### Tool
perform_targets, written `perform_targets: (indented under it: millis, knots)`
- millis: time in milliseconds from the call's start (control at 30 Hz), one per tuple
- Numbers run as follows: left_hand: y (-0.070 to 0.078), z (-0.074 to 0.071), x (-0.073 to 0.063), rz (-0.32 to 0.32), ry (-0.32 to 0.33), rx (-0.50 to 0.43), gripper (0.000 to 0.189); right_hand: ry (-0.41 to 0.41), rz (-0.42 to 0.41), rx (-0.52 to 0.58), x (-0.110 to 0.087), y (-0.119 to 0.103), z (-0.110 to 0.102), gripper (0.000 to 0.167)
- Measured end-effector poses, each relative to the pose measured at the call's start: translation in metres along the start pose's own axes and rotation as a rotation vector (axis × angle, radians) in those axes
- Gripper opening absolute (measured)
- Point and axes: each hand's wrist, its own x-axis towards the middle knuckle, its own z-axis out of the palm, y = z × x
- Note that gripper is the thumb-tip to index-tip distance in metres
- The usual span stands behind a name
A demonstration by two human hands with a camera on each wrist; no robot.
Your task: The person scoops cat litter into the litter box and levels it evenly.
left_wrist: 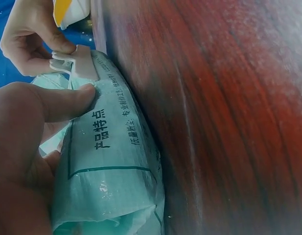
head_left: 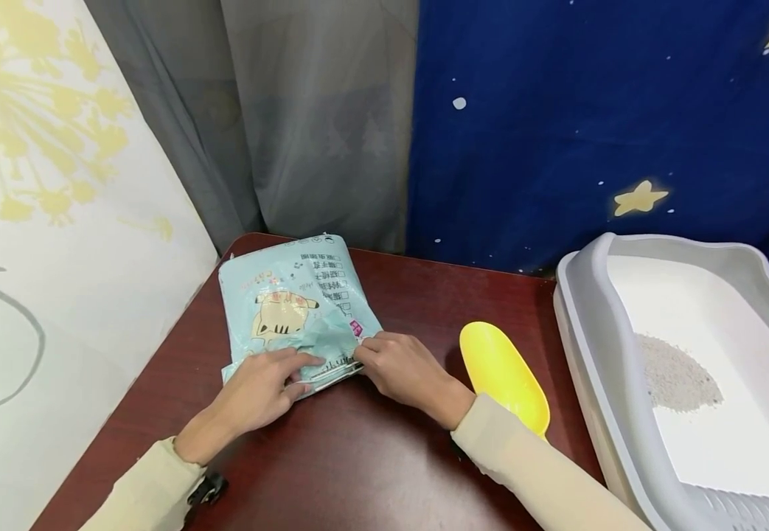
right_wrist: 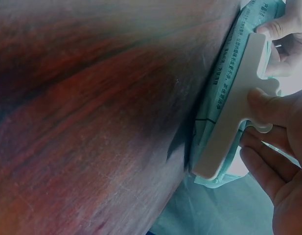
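Note:
A light blue plastic bag (head_left: 291,291) printed with a cartoon cat lies on the table's far left part. My left hand (head_left: 258,387) holds its folded near edge, with the thumb (left_wrist: 75,100) pressing on the printed side in the left wrist view. At the right end of that edge, my right hand (head_left: 411,369) pinches a white bag clip (right_wrist: 234,107) between thumb and fingers. The clip's long bar lies along the bag's folded edge in the right wrist view. From the head view, the clip is mostly hidden under the right hand.
A yellow scoop (head_left: 500,372) lies right of my right hand, partly behind the sleeve. Farther right stands a grey and white litter box (head_left: 579,354) with a patch of grey litter (head_left: 679,372) inside. Curtains (head_left: 331,125) hang behind the dark red table (head_left: 357,457); a white wall panel (head_left: 59,295) borders the left.

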Motion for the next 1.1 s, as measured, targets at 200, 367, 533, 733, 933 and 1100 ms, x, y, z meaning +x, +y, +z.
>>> perform_targets:
  millis: [200, 367, 533, 733, 933, 1100]
  knots:
    - [0.004, -0.002, -0.006, 0.025, -0.002, 0.04, 0.041, 0.005, -0.003, 0.001, -0.002, -0.002, -0.002, 0.014]
    - [0.008, -0.004, -0.008, 0.067, 0.003, 0.09, 0.04, 0.014, -0.006, 0.009, -0.002, -0.003, -0.004, 0.016]
    - [0.01, -0.004, -0.009, 0.137, 0.048, 0.155, 0.038, 0.024, -0.002, 0.01, -0.004, -0.003, -0.007, 0.018]
    - [0.011, -0.003, -0.011, 0.201, 0.126, 0.208, 0.038, 0.04, 0.001, -0.009, -0.008, -0.004, -0.009, 0.019]
    - [0.01, -0.002, -0.01, 0.267, 0.194, 0.213, 0.035, 0.046, 0.015, -0.008, -0.012, -0.004, -0.012, 0.021]
    - [0.011, -0.004, -0.011, 0.294, 0.203, 0.204, 0.034, 0.058, 0.028, 0.007, -0.015, -0.005, -0.017, 0.021]
